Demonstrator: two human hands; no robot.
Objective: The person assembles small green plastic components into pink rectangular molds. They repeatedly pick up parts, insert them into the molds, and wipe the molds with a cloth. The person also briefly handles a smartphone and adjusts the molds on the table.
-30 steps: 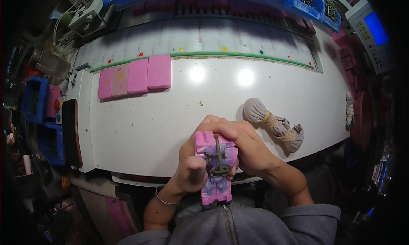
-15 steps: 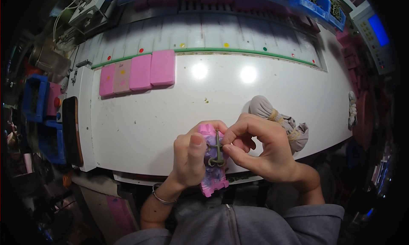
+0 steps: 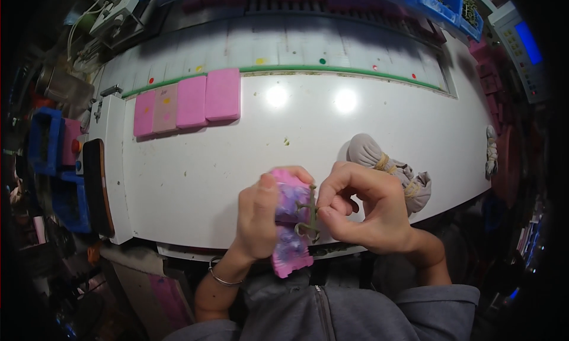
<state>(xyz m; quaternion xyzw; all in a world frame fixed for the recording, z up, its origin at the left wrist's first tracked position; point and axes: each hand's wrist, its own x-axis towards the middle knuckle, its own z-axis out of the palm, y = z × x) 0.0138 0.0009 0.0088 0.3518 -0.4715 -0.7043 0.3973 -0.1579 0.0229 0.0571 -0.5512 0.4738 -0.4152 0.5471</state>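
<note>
Fingers [image 3: 266, 197] of the left hand [image 3: 253, 222] curl around a pink block [image 3: 291, 255] over the bench's [image 3: 189, 193] near edge; those of the right hand [image 3: 376, 213] pinch a green branched piece [image 3: 312, 206] at the block's right side.

No readable text, dark scrawl [image 3: 164, 93] on beige block [image 3: 166, 114] illegible, blue screen [image 3: 527, 42] unreadable

The mould [image 3: 290, 246] is bright pink, clouded with purple-blue; the thin piece [image 3: 312, 198] is olive green. I also see a white counter [image 3: 207, 193], pink blocks [image 3: 223, 95], a beige block [image 3: 166, 111] spotted yellow and pink, and a pale grey bundle [image 3: 364, 151] with tan bands [image 3: 412, 188].
</note>
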